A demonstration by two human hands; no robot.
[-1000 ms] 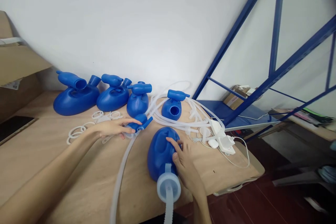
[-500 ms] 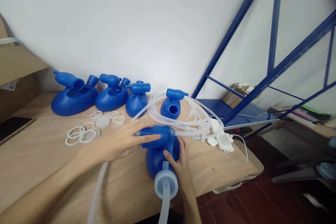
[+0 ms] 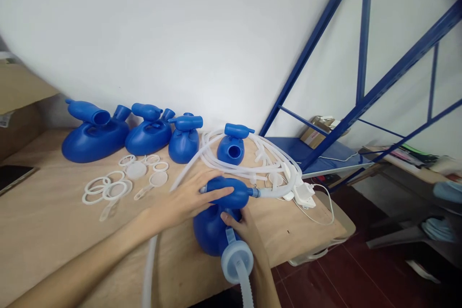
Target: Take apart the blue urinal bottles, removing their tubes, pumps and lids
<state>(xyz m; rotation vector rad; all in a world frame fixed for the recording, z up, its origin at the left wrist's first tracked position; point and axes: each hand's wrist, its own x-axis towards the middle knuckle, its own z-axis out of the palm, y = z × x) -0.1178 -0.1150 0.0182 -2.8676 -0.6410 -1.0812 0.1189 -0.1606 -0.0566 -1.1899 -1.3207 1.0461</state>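
In front of me stands a blue plastic urinal bottle (image 3: 207,233), tilted toward me. A separate-looking blue bulb-shaped piece (image 3: 238,193) lies across its top, and my left hand (image 3: 189,199) grips that piece from the left and above. A clear hose (image 3: 270,193) is fitted on the piece's narrow right end. My right hand (image 3: 247,231) wraps round the bottle's neck from the right, thumb on the near side. On the bottle's mouth sits a translucent cap (image 3: 236,261), with a ribbed tube (image 3: 246,291) running down from it out of view.
Several similar blue bottles (image 3: 94,142) stand along the wall. White rings (image 3: 115,190) and translucent discs (image 3: 136,170) lie at left. Coiled hose (image 3: 212,154) and a white power strip (image 3: 305,195) are at right, beside a blue metal rack (image 3: 325,101). A phone (image 3: 14,177) lies far left.
The bulb-shaped piece and bottle have turned, so the narrow end with the hose on it now shows on the right. Both hands keep their hold. The view has shifted slightly right.
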